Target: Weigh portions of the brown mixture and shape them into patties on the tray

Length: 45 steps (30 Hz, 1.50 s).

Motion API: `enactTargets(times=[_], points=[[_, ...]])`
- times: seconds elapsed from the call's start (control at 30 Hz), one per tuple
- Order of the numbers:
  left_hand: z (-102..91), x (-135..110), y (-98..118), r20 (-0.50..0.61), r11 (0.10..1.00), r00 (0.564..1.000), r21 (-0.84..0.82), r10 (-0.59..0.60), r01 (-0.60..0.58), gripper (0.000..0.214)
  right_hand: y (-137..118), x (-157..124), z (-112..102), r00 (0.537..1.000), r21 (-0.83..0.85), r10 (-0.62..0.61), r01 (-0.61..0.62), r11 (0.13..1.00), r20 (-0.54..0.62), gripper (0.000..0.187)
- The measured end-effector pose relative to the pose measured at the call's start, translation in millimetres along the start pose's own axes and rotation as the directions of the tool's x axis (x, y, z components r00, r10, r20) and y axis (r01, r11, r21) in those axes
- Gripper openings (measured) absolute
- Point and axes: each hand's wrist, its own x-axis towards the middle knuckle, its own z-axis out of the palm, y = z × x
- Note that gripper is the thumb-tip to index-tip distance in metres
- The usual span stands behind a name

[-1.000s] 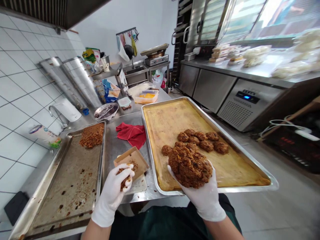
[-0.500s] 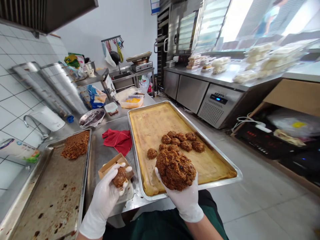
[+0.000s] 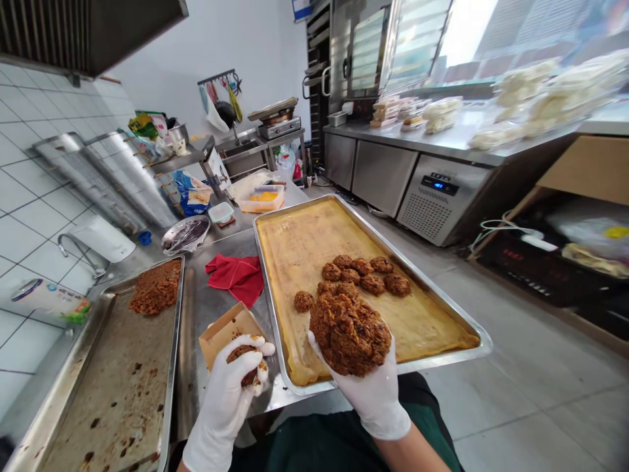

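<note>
My left hand (image 3: 227, 380) curls round 1 small piece (image 3: 239, 353), half hidden, probably a ball; apart from it, my right hand (image 3: 372, 392), by the lined tray's (image 3: 305, 226) near edge, cups the big mass (image 3: 348, 333).

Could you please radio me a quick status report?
Left white-gloved hand gripping small brown ball. Right white-gloved hand cupping large brown textured lump. Open tan cardboard box partly behind left hand.
</note>
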Motion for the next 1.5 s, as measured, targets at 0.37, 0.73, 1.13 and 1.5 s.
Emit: enactTargets(times=[0.37,0.73,1.13,1.5], points=[[20.9,20.3,3.3,-0.048,0.998,0.998,-0.040,-0.051,0.049,0.045,-1.4,-0.1,1.2,0.999,-0.015,0.033,-0.033,0.999,0.012,0.051],[61.6,96.5,22.0,0.158,0.716,0.967,0.651,0.200,-0.254,0.032,-2.1,-1.7,0.4,0.998,-0.019,0.036,-0.035,0.999,0.048,0.046],[18.2,65.8,80.4,0.422,-0.071,0.866,0.905,0.268,-0.419,0.025,-0.9,-4.1,1.1,0.999,-0.054,0.019,-0.017,0.998,0.040,0.044],[-103.2,10.8,29.9,0.389,-0.319,0.920,0.878,0.041,-0.357,0.021,3.7,0.7,4.8,1.000,-0.095,-0.014,0.013,0.995,-0.007,0.041]])
